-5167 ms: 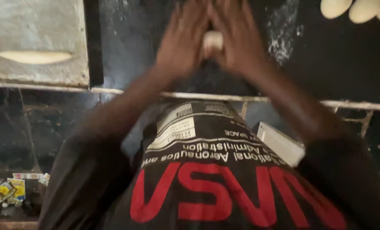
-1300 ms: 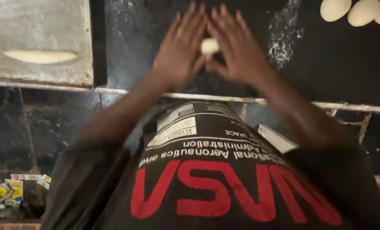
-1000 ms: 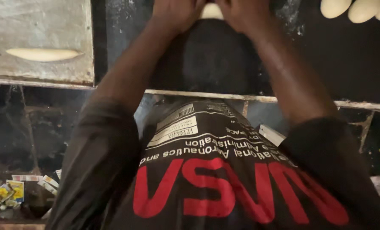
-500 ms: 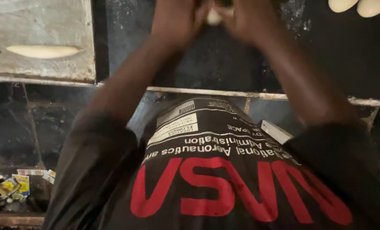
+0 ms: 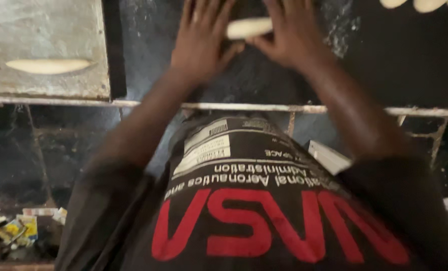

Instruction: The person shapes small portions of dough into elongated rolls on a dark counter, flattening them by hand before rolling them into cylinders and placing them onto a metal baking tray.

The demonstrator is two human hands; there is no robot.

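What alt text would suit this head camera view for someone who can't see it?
Two hands, left hand and right hand, roll a pale dough piece on a dark floured worktop. Another shaped piece lies on a grey tray at left.

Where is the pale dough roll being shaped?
In the head view, top centre, the pale dough roll lies on the dark worktop between left hand and right hand.

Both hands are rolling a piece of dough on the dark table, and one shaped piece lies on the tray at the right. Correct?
Not quite: the tray with the one shaped piece is at the left, not the right, as the head view shows. The rest holds: the left hand and right hand are on a piece of dough on the dark table.
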